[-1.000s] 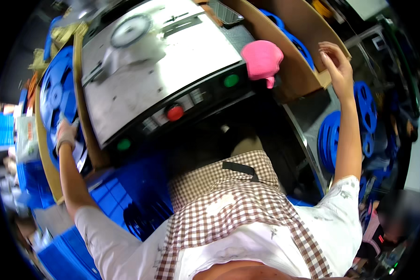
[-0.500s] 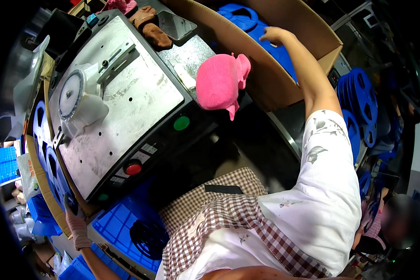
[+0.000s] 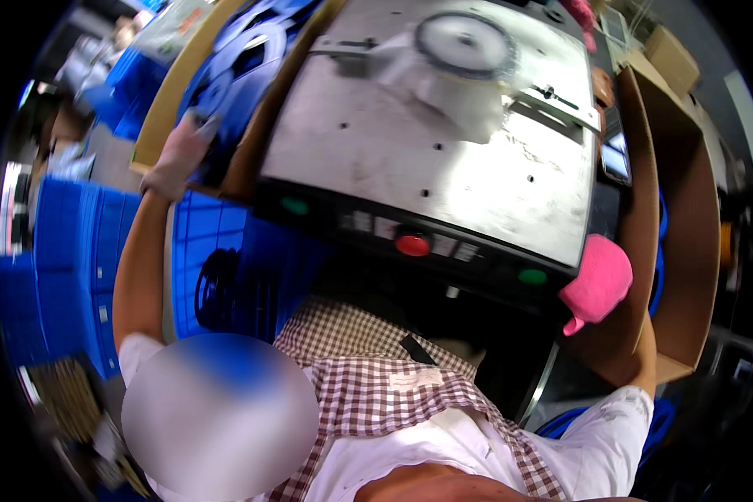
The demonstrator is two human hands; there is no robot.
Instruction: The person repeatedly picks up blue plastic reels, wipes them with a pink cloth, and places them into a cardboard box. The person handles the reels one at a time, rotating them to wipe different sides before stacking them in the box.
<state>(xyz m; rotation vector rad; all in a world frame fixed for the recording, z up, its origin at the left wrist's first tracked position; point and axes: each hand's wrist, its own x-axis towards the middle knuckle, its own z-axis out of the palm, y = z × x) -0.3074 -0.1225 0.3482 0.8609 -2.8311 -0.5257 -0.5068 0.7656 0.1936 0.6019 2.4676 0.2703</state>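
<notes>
My left hand, in a pale glove with bare fingertips, reaches into the cardboard box at the left of the machine. Its blurred fingers close on the rim of a blue plastic reel, among several reels there. My right forearm goes down into the tall cardboard carton on the right, whose near wall hides my right hand. Blue reels show in a narrow strip inside that carton. Between my arms stands the machine with a metal top plate, carrying a round disc in a whitish translucent housing.
The machine's front has a red button and green buttons. A pink cloth pouch hangs at its right corner, near a phone. Blue crates stand at left; another holds black reels. A grey blur covers my left shoulder.
The view has swung left, bringing the machine to the middle. My right hand has gone from visible above the reels to hidden inside the carton. My left hand stays at the left box.
</notes>
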